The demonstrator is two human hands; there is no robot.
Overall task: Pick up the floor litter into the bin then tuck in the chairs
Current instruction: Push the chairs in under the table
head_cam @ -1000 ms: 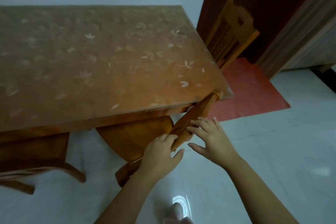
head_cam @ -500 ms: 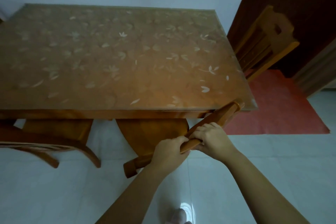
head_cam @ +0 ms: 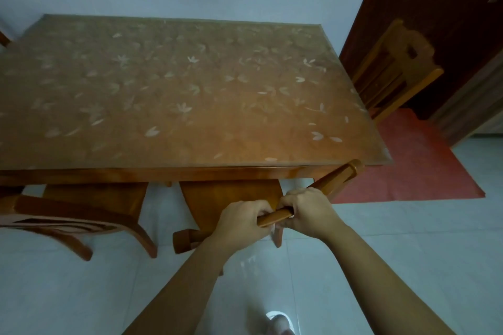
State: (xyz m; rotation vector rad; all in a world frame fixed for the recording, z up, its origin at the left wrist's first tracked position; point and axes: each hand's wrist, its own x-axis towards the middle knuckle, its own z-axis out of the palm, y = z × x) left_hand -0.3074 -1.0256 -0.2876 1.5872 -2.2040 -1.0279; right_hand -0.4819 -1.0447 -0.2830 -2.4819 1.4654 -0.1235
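A wooden worktop [head_cam: 190,95] with a leaf-patterned cover fills the view. The chair [head_cam: 231,198] sits partly under its near edge, seat beneath. Left hand [head_cam: 242,221] and right hand [head_cam: 307,212] each clench the chair's top rail, side by side.

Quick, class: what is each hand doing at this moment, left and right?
Left hand: closed around the top rail of the chair.
Right hand: closed around the same rail, just beside the left.
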